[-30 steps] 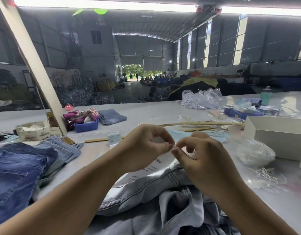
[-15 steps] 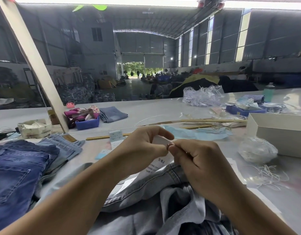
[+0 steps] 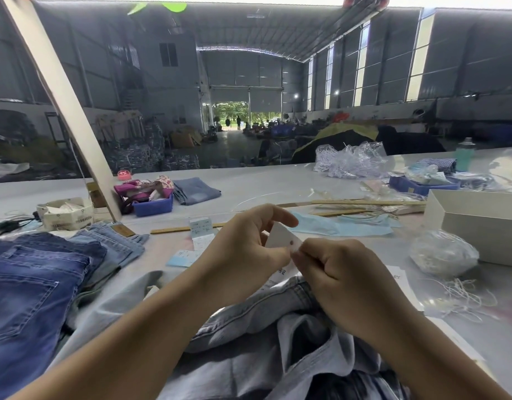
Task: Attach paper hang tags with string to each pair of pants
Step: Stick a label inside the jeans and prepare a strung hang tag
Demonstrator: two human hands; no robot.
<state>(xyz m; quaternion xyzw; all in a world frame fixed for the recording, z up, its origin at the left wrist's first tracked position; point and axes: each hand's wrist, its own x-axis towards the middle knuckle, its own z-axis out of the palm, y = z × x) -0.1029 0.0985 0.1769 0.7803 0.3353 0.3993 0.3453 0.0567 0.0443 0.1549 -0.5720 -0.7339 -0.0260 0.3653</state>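
Both hands meet over the light-wash pants (image 3: 257,316) heaped at the tabletop's (image 3: 263,183) near edge. The left hand (image 3: 243,249) pinches a white hang tag (image 3: 282,236) between thumb and curled fingers. The right hand (image 3: 344,272) pinches at the tag's punched corner; any string in its fingertips is too thin to make out. Loose white strings (image 3: 462,295) lie toward the right edge, and folded dark jeans (image 3: 32,284) are cut off at the left edge.

Two hands (image 3: 292,255), one tag (image 3: 282,239)
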